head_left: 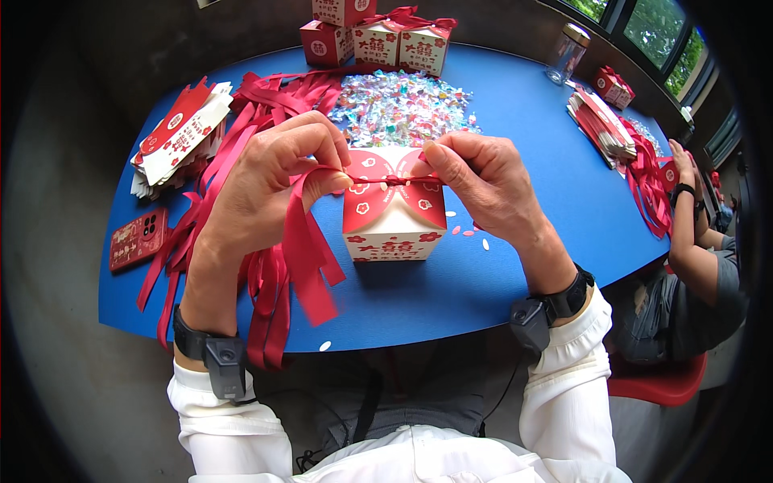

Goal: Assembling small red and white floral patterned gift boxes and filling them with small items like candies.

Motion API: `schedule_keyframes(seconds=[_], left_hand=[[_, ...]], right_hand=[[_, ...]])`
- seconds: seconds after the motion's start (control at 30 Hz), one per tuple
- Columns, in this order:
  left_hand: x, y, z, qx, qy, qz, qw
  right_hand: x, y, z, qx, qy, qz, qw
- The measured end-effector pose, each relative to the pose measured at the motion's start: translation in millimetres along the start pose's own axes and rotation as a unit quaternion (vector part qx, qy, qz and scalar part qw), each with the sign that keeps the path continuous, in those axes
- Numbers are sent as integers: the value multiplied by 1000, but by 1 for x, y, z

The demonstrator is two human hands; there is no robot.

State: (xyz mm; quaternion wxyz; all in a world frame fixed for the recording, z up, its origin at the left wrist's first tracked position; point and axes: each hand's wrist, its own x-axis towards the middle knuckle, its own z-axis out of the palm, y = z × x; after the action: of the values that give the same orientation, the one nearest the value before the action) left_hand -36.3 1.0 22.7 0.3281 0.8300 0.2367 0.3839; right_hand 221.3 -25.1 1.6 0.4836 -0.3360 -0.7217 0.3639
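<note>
A red and white gift box point(393, 221) stands upright on the blue table in front of me, its petal-shaped lid folded closed. Dark red ribbon point(393, 181) is knotted across the middle of the lid. My left hand point(278, 181) pinches the ribbon at the knot's left, and a loose tail of it hangs down from those fingers. On the other side, my right hand point(487, 181) pinches the ribbon just right of the knot, thumb against forefinger. The ribbon looks taut between both hands.
Loose red ribbons point(274, 97) and flat folded boxes point(181, 137) lie left, near a red phone point(138, 239). Wrapped candies point(403, 105) are heaped behind the box; finished boxes point(400, 44) stack farther back. A glass jar point(568, 55) and a co-worker's arm point(688, 217) are at right.
</note>
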Motion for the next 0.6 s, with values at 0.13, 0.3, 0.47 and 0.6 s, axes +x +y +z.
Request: schedule_keyframes(seconds=[0.13, 0.3, 0.47, 0.6], left_hand=[[0, -1, -2, -8, -13, 2, 1000], [0, -2, -4, 17, -32, 12, 999], [-1, 0, -7, 55, -54, 21, 997], [-3, -1, -10, 67, -53, 6, 996]], right_hand=[[1, 1, 0, -4, 3, 14, 1000], [1, 1, 0, -21, 2, 22, 1000], [2, 9, 0, -25, 8, 34, 999], [2, 7, 1, -18, 7, 47, 999]])
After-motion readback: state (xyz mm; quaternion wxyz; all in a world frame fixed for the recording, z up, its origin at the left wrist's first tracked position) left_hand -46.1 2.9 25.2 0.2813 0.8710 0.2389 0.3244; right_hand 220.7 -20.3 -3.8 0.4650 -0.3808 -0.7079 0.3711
